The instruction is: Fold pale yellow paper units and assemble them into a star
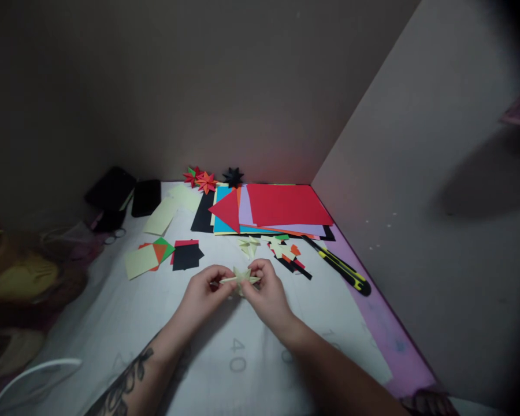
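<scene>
Fingers of both left hand [205, 289] and right hand [267, 292] pinched a pale paper star [243, 276], over the tabletop [208, 364], just nearer than the pale folded pieces [248, 247]. Good handling seemingly needed light, even thumb pressure near the centre, sparing the points.

Taking clock directions from the folded paper piece [243, 276], which is showing pale yellow-green: the top sheet [286, 203] at 1 o'clock is presenting plain red, overlying a lilac sheet [245, 209]. At 11 o'clock one star [207, 182] is reading orange-red; at 12, another [233, 177] is reading black. The cutter [349, 274] at 3 o'clock is displaying black and yellow. At 10, a square [187, 257] is showing black. The white table cover [225, 384] is bearing grey numerals; the left forearm [134, 370], 8 o'clock, a dark leafy pattern.
</scene>
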`<state>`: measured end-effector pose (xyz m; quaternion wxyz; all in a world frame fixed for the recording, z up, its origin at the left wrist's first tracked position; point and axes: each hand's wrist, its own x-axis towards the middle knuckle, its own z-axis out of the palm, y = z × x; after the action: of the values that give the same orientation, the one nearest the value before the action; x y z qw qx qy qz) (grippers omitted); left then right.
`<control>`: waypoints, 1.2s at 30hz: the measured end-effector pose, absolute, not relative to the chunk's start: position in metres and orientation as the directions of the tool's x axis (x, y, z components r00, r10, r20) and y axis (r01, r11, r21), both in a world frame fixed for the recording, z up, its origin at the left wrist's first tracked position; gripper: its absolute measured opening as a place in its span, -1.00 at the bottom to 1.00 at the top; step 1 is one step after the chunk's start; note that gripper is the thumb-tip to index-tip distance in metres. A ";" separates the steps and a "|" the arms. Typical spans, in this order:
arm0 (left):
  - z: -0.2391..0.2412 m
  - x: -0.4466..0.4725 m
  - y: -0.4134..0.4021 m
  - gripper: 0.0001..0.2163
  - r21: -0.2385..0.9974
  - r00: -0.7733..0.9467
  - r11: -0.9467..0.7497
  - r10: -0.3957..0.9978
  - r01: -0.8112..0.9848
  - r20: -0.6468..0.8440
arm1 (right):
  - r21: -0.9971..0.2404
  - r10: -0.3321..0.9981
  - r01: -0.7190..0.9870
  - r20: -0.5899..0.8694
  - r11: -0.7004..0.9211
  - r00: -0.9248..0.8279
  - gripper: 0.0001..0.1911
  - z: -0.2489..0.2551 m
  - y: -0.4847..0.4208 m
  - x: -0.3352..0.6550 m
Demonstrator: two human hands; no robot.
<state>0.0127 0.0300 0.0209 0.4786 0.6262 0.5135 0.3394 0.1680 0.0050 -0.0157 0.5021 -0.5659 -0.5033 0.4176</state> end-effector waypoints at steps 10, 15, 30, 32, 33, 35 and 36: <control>0.023 0.008 0.029 -0.80 0.844 0.257 -0.208 0.962 0.494 0.087 | -1.000 0.993 0.014 -0.025 -0.027 0.115 -0.72 -0.015 0.008 0.167; 0.021 0.006 0.031 -0.82 0.854 0.202 -0.170 0.976 0.491 0.078 | -0.996 0.992 -0.051 -0.083 -0.078 0.094 -0.70 -0.014 0.008 0.167; 0.019 0.008 0.031 -0.81 0.855 0.234 -0.092 0.972 0.510 -0.036 | -0.986 0.995 0.140 -0.081 -0.088 0.056 -0.72 -0.011 0.008 0.170; 0.019 0.009 0.031 -0.84 0.862 0.223 -0.085 0.974 0.499 -0.033 | -0.987 0.994 0.126 -0.092 -0.100 0.064 -0.72 -0.011 0.008 0.171; 0.019 0.009 0.031 -0.84 0.867 0.219 -0.075 0.975 0.493 -0.040 | -0.987 0.993 0.130 -0.090 -0.099 0.072 -0.72 -0.012 0.008 0.171; 0.017 0.010 0.031 -0.84 0.880 0.223 -0.048 0.973 0.473 -0.067 | -0.984 0.993 0.155 -0.074 -0.088 0.089 -0.73 -0.012 0.008 0.171; 0.016 0.010 0.031 -0.83 0.886 0.228 -0.034 0.970 0.462 -0.082 | -0.982 0.993 0.168 -0.067 -0.082 0.093 -0.73 -0.013 0.008 0.171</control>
<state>0.0103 0.0305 0.0161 0.4295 0.6553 0.5465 0.2958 0.1710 0.0077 -0.0126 0.4571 -0.5810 -0.5000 0.4513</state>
